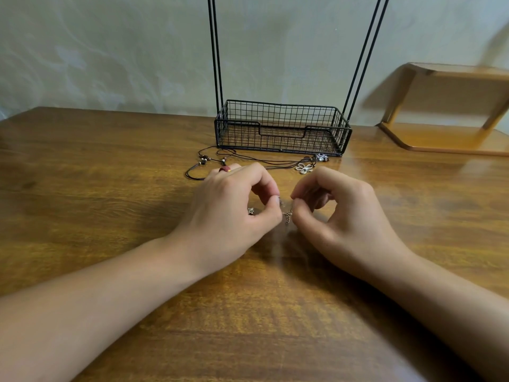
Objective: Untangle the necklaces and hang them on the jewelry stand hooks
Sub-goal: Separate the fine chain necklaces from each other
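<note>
At frame centre a fine chain necklace (pixel 287 215) is pinched between the left hand (pixel 234 208) and right hand (pixel 338 213). It should be teased apart gently. The corded necklaces (pixel 248 159) lie above, before the stand's wire basket (pixel 281 130).

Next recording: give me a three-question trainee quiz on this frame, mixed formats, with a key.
1. True or false: the wire basket of the stand holds a necklace.
2. Multiple choice: where do the cord necklaces lie? A) in the basket B) on the table in front of the basket C) on the wooden shelf
3. Fill in: the left hand and right hand both pinch a fine ____ between them.

Key: 1 false; 2 B; 3 chain
</note>
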